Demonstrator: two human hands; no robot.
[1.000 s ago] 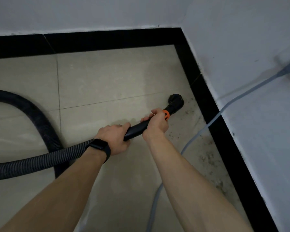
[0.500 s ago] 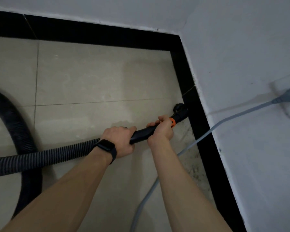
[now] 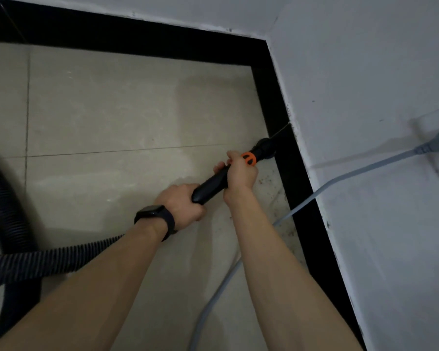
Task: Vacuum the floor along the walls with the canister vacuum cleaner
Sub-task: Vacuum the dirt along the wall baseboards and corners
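Black wand (image 3: 211, 184) gripped in right hand (image 3: 241, 173).

No readable text, label, brand or number shows anywhere.

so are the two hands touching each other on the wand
Apart. The head view shows a bare stretch of wand between the left hand and the right hand.

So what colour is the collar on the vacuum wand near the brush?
The collar is orange, on the black wand; head view shows it best.
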